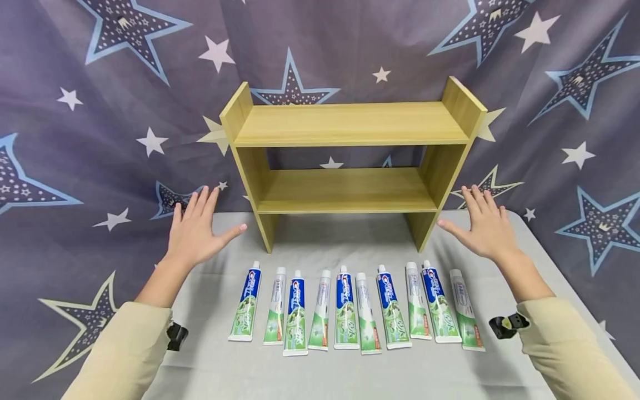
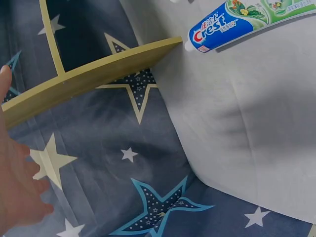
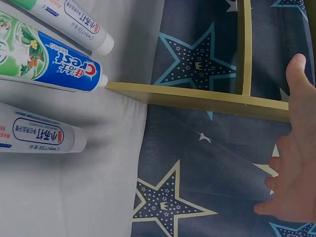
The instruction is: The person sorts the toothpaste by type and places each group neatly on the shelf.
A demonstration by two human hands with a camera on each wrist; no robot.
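Several toothpaste tubes lie in a row on the table, caps toward the shelf; blue-and-green Crest tubes alternate with white-and-green tubes. Behind them stands a two-tier wooden shelf, with bare boards. My left hand hovers beside the shelf's left side, fingers spread, holding nothing. Mirroring it on the right, my right hand is spread in the air, likewise holding nothing. Nearest the left hand is the leftmost Crest tube. In the right wrist view, a white tube and a Crest tube show.
A grey cloth covers the table. Behind and around it hangs a dark curtain printed with stars. The shelf's side panels reach down to the table just beyond the tube caps. Black wrist straps sit by both sleeves.
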